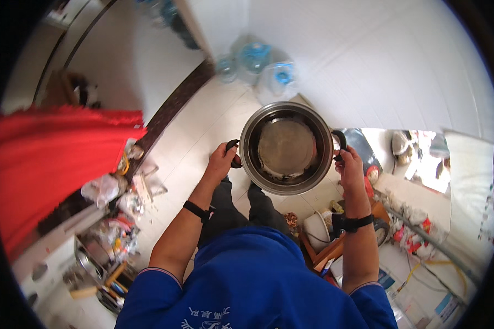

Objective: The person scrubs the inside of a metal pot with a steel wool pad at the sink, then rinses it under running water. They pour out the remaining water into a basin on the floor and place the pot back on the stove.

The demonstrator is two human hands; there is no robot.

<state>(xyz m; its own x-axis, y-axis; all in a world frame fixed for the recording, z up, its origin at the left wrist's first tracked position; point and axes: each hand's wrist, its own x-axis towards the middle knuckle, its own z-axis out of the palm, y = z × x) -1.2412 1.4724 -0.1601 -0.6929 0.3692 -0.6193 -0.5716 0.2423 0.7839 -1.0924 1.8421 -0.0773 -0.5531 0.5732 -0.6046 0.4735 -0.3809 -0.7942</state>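
A wide round metal pot (pixel 287 148) with two black side handles is held up in front of me, over the tiled floor. Its mouth faces me, and dark stains or residue ring the lighter base inside. My left hand (pixel 222 161) grips the left handle (pixel 233 154). On the opposite side, my right hand (pixel 350 164) has its fingers around the lower part of the right handle (pixel 340 144). No lid is on the pot.
Large clear plastic water bottles (pixel 271 78) stand by the white wall ahead. A red cloth (pixel 66 160) hangs at left, with plastic bags (pixel 103 189) and clutter below. At right are a white bucket (pixel 317 230), a wooden box (pixel 321 257) and a pipe (pixel 432 242).
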